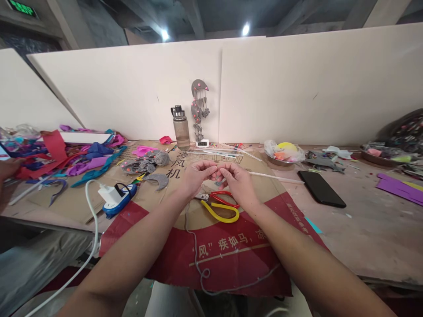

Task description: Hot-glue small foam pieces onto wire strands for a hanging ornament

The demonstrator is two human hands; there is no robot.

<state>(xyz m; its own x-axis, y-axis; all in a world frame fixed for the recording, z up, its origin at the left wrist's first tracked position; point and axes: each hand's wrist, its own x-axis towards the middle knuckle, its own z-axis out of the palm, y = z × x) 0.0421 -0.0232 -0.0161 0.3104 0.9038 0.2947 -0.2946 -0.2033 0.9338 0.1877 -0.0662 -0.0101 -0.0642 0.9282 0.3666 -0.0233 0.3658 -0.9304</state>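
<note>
Over the cardboard, my left hand (pixel 199 176) and my right hand (pixel 238 181) meet fingertip to fingertip, both closed in a pinch. A small grey piece (pixel 218 182) shows at my right fingers; what my left fingers grip is hidden. From under my left wrist a strand of grey yarn (pixel 195 246) runs down and loops across the red part of the cardboard. Just below the hands lie scissors (pixel 220 212) with one yellow and one red handle. Grey felt pieces (pixel 140 165), a crescent (pixel 160 179) and a ball of grey yarn (pixel 161 157) lie to the left.
A bottle (pixel 181 130) and a small digital clock (pixel 202 143) stand before the white board, near a hanging grey moon ornament (pixel 200 86). A blue power strip (pixel 119 201) and coloured scraps (pixel 89 158) are left. A phone (pixel 321 188), glue stick (pixel 277 177) and bowl (pixel 280 161) are right.
</note>
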